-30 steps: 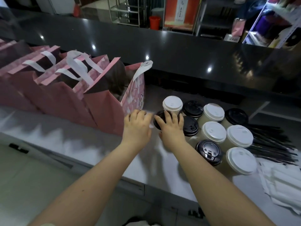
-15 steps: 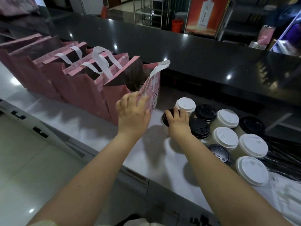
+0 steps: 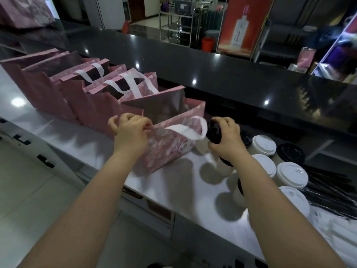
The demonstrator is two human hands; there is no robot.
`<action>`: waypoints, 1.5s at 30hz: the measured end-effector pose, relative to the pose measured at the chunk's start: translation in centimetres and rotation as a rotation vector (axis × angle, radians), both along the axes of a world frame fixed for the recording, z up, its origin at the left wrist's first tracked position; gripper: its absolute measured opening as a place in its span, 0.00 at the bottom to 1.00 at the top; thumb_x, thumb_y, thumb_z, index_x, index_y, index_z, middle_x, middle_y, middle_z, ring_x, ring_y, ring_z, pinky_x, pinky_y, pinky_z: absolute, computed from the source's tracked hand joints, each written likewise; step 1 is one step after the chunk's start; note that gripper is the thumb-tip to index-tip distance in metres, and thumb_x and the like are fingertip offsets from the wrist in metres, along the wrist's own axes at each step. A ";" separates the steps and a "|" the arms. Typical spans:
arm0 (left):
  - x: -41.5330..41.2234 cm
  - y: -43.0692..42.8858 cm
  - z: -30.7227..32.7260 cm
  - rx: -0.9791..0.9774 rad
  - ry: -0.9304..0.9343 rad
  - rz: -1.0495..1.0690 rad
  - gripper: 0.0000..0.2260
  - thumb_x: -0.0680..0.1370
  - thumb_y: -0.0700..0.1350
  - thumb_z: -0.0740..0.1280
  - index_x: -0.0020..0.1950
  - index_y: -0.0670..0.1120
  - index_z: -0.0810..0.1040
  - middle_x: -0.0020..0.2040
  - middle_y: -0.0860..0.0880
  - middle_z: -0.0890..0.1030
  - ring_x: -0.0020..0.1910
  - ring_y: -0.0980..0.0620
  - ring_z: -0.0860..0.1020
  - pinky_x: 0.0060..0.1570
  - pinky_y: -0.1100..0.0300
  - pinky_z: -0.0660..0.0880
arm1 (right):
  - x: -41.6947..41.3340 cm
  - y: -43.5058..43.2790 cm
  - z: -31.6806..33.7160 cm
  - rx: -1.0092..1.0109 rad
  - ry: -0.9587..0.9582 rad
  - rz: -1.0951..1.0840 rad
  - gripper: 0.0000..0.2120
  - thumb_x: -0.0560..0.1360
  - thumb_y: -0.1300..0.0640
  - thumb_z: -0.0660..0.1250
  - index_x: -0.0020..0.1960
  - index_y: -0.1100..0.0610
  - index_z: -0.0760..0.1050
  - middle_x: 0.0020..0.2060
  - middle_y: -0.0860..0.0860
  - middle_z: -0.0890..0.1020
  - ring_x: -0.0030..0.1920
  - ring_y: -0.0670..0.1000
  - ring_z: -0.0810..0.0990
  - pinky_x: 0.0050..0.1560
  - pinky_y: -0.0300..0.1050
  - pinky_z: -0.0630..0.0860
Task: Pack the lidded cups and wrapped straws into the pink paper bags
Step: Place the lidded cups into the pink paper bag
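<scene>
While our left hand (image 3: 131,132) pinches the near rim of the closest pink bag (image 3: 170,151) between thumb and curled fingers, our right hand (image 3: 227,141) wraps around a black-lidded cup (image 3: 213,132) just below its lid. We hold that cup tilted, just beside the bag's right edge and next to its drooping white handle (image 3: 188,132); it is outside the bag. The bag stands open on the steel counter (image 3: 81,136), at the right end of a row of other pink bags (image 3: 58,93), which stand close together. To the right of our right wrist wait the remaining cups (image 3: 263,145), some with white lids and some with black, standing close together. Beyond them, at the right edge, lie the dark wrapped straws (image 3: 328,192), blurred. A glossy black ledge (image 3: 212,74) runs behind everything.
</scene>
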State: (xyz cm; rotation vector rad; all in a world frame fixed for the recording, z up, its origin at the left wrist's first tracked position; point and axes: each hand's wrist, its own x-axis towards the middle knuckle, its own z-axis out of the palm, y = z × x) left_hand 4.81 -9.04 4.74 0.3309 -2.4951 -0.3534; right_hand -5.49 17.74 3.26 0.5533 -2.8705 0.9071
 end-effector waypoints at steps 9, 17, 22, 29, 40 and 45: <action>2.7 -1.8 1.4 0.074 -0.003 -0.147 0.10 0.68 0.48 0.64 0.44 0.54 0.83 0.46 0.58 0.82 0.56 0.50 0.73 0.56 0.56 0.55 | -1.3 2.9 5.5 0.011 0.099 -0.163 0.34 0.66 0.58 0.75 0.68 0.47 0.65 0.66 0.52 0.63 0.67 0.57 0.59 0.67 0.51 0.62; -0.7 -4.3 4.2 0.121 -0.053 -0.195 0.09 0.73 0.47 0.73 0.52 0.50 0.84 0.50 0.51 0.84 0.53 0.47 0.79 0.57 0.50 0.74 | -0.6 -2.5 13.9 -0.205 0.245 0.105 0.38 0.65 0.61 0.75 0.70 0.43 0.64 0.66 0.48 0.64 0.66 0.51 0.60 0.65 0.45 0.60; -1.7 -6.9 2.9 0.093 -0.280 -0.261 0.37 0.64 0.61 0.76 0.70 0.55 0.71 0.71 0.52 0.72 0.72 0.52 0.66 0.69 0.46 0.64 | 1.1 -8.3 13.3 -0.163 0.120 0.312 0.39 0.65 0.58 0.76 0.70 0.39 0.64 0.64 0.45 0.63 0.66 0.50 0.61 0.69 0.48 0.60; -2.0 -7.7 2.5 0.122 -0.513 -0.427 0.60 0.59 0.68 0.76 0.79 0.53 0.43 0.80 0.51 0.39 0.77 0.54 0.36 0.75 0.44 0.49 | 0.4 -14.8 8.3 0.280 0.050 0.441 0.40 0.61 0.49 0.78 0.67 0.37 0.61 0.61 0.43 0.63 0.62 0.47 0.61 0.58 0.45 0.70; -1.4 -10.2 1.7 -0.109 -0.501 -0.668 0.63 0.58 0.76 0.66 0.78 0.52 0.33 0.76 0.49 0.29 0.72 0.53 0.24 0.73 0.47 0.31 | -3.8 -18.5 3.3 0.949 -0.207 0.323 0.49 0.63 0.51 0.79 0.75 0.47 0.53 0.70 0.56 0.66 0.68 0.61 0.65 0.63 0.55 0.69; -2.1 -10.1 1.2 -0.138 -0.456 -0.741 0.63 0.57 0.77 0.65 0.78 0.51 0.33 0.77 0.49 0.29 0.72 0.54 0.25 0.71 0.53 0.30 | -2.7 -20.0 3.1 0.801 -0.129 0.361 0.53 0.62 0.46 0.79 0.78 0.49 0.51 0.73 0.52 0.65 0.70 0.58 0.66 0.66 0.52 0.69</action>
